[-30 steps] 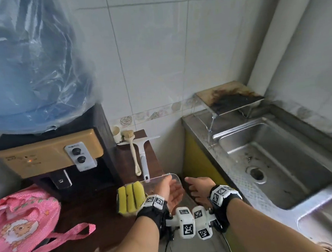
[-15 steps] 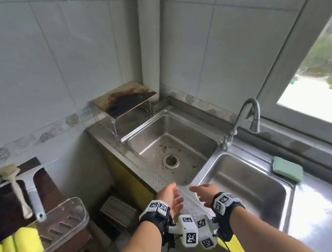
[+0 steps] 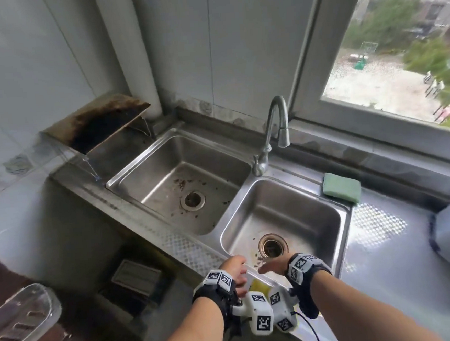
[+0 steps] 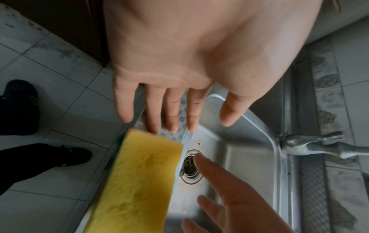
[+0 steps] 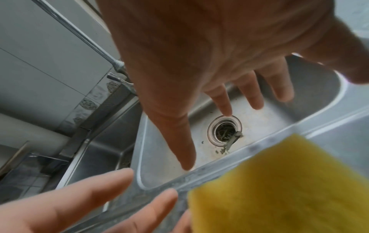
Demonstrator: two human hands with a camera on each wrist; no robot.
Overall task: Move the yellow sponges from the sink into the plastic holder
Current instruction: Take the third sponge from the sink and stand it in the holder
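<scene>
From the head view, a stainless steel double sink (image 3: 338,242) is sitting in a steel counter (image 3: 389,252) under a window, with a curved chrome faucet (image 3: 274,129) standing between the two basins and a green rectangular sponge (image 3: 341,187) lying on the counter behind the right basin. A clear plastic holder (image 3: 19,323) is resting well apart at the lower left. The left hand (image 3: 234,269) and the right hand (image 3: 274,265) are reaching over the front rim of the right basin, and a yellow rectangular sponge (image 3: 258,286) is peeking out between the wrists, on the rim.

From the left wrist view, the left hand (image 4: 179,63) is hovering with fingers straight and spread, grasping nothing, fingertips just above the end of the yellow sponge (image 4: 137,181), which is lying along the front rim beside the drain (image 4: 190,166).

From the right wrist view, the right hand (image 5: 209,55) is stretching its released, straight fingers over the basin, with the sponge (image 5: 279,189) blurred at the lower right.
</scene>
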